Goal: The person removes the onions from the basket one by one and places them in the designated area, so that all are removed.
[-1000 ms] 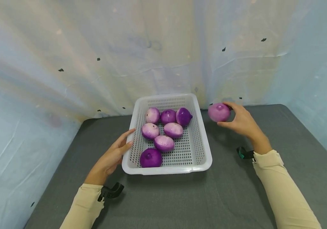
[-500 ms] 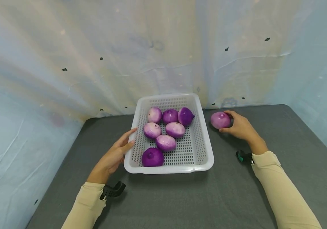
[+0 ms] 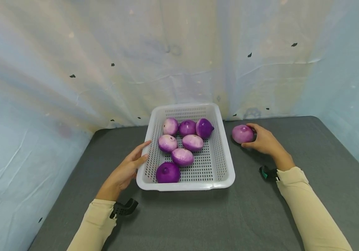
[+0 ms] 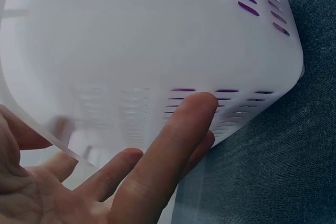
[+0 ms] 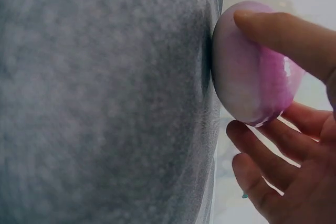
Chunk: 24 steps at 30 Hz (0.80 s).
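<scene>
A white slotted plastic basket (image 3: 224, 158) holds several purple onions, among them a dark one (image 3: 168, 172) at the near left corner. At its left rim, my left hand (image 3: 124, 174) grips the edge, thumb and index finger over the top; in the left wrist view other fingers (image 4: 178, 135) lie along the outer wall. To the right of the basket, a lone pinkish-purple onion (image 3: 241, 134) rests on the table. My right hand (image 3: 265, 141) holds it from the right; in the right wrist view the thumb (image 5: 283, 32) presses one side, with fingertips at the opposite side.
A dark grey cloth covers the table (image 3: 192, 223). A pale, wrinkled sheet (image 3: 185, 59) with small dark marks hangs behind it and along both sides. Black bands (image 3: 124, 208) are worn on both wrists.
My right hand has lowered the onion onto the table at the right of the basket and still holds it. The left hand stays on the basket rim.
</scene>
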Motion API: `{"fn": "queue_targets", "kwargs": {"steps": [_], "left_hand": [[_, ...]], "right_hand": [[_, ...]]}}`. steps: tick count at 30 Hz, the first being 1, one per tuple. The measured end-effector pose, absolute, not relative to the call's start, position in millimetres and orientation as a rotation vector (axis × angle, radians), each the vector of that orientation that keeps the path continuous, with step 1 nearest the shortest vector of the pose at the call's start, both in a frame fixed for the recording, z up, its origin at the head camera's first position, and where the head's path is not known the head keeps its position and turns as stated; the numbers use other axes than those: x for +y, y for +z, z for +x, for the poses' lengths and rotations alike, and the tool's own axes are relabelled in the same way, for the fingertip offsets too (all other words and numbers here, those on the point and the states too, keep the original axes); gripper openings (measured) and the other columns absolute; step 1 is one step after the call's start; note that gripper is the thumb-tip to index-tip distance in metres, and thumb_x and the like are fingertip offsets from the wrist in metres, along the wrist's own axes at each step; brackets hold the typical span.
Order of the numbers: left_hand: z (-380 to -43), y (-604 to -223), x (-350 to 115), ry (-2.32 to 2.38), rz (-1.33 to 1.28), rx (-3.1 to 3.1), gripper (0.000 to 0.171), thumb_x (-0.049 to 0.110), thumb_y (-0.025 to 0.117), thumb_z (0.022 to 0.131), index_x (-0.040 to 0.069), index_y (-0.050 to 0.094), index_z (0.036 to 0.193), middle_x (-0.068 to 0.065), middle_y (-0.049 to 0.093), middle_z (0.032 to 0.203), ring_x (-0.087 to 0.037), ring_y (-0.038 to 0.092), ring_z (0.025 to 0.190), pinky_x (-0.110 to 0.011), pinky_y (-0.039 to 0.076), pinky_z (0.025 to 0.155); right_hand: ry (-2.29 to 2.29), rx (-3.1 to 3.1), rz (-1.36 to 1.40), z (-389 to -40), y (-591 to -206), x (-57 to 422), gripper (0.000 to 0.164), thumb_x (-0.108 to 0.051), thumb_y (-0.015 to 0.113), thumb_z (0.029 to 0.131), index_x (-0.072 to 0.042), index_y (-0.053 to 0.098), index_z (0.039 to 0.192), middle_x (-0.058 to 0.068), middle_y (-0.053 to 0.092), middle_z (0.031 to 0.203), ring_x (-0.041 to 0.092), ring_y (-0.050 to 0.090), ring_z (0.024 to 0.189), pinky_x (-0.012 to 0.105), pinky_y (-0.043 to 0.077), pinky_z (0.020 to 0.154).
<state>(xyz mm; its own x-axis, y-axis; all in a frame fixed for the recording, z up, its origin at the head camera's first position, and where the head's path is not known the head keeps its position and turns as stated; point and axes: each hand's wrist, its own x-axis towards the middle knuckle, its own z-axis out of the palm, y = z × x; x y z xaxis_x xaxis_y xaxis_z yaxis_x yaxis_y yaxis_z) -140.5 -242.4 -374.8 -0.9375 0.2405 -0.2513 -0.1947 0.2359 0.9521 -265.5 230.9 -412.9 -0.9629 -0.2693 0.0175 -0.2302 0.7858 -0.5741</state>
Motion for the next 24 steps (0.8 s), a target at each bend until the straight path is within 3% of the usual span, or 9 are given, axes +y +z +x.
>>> {"fn": "queue_targets", "kwargs": {"steps": [16,24], "left_hand": [[-140.8,-376.7,-243.1,1.769,0.085,2.139,0.057,0.038,0.044,0.106,0.039,0.019,0.158,-0.003,0.014,0.167,-0.045,0.037,0.139,-0.049,0.054,0.082],[-141.8,-378.2,-244.1,1.766,0.087,2.148,0.057,0.038,0.044,0.106,0.040,0.019,0.158,-0.002,0.015,0.167,-0.046,0.037,0.139,-0.049,0.055,0.081]], "right_hand": [[-0.865,2.907,-0.453,-266.6,-411.0,233.8,0.100,-0.027,0.084,0.079,0.005,0.025,0.153,0.035,0.039,0.143,0.049,0.042,0.129,0.066,0.033,0.107],[-0.838,2.953,-0.455,-260.4,-386.7,232.9,0.103,-0.040,0.083,0.079,-0.005,0.025,0.156,0.034,0.028,0.155,0.060,0.020,0.139,0.076,0.017,0.107]]}}
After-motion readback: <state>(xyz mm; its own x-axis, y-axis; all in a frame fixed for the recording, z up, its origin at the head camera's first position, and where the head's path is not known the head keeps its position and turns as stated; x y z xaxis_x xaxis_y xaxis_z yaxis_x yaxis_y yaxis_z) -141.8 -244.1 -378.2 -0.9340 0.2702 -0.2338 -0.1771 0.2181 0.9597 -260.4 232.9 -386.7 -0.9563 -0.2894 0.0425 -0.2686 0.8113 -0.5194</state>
